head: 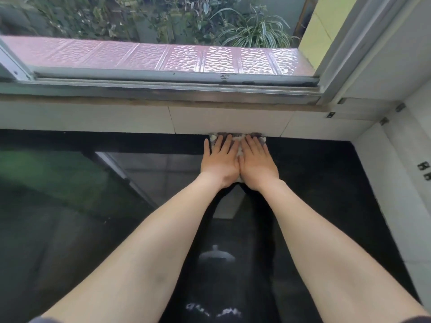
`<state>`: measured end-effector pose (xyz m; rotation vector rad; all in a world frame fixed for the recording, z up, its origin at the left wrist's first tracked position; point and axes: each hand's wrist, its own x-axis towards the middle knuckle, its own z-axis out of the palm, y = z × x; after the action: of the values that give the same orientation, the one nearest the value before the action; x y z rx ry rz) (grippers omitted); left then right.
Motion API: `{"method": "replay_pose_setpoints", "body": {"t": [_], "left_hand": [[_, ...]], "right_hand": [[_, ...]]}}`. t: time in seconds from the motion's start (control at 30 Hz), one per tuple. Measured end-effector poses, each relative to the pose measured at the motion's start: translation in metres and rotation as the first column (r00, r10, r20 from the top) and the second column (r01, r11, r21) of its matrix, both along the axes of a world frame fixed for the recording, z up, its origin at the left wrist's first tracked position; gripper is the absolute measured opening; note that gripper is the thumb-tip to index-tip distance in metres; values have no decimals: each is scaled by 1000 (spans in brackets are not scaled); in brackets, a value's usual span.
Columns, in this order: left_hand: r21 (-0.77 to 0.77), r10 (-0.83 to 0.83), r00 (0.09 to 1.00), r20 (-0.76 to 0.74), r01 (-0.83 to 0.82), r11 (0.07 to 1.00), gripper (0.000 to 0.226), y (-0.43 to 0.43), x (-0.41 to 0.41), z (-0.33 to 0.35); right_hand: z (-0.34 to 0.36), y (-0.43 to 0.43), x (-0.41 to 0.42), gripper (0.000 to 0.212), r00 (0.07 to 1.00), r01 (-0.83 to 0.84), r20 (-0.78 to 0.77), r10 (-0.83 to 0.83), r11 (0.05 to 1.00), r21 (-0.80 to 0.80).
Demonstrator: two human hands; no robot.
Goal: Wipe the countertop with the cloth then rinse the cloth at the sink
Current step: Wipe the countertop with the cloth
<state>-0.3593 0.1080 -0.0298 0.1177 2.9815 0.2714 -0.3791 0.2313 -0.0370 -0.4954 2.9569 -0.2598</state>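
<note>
Where the glossy black countertop [314, 183] meets the white tiled wall [116, 117] below the window, a grey-and-white cloth [238, 139] lies flat. The left hand [220, 163] and right hand [257, 165] press it side by side, fingers outstretched, palms down, gripping nothing.

A home kitchen: glossy black countertop [326, 183] under a window [163, 78] (plants outside).

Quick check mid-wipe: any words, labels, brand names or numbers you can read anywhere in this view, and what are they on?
None readable.
Dark marks on the white right wall: too small and blurred to tell whether they are text.
Pale smudges reflected in the black countertop: not legible as text.
Cloth under the left hand and right hand: no label shows.
</note>
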Motion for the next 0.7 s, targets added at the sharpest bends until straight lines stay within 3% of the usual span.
{"method": "replay_pose_setpoints", "body": {"t": [0.4,0.7], "left_hand": [[45,-76,997,-10,77,996,56,20,-3,-2],[73,-106,994,30,103,992,56,41,70,6]], "right_hand": [[6,28,4,55,999,35,23,-36,999,18],[2,53,74,57,1000,7,14,-9,995,98]]}}
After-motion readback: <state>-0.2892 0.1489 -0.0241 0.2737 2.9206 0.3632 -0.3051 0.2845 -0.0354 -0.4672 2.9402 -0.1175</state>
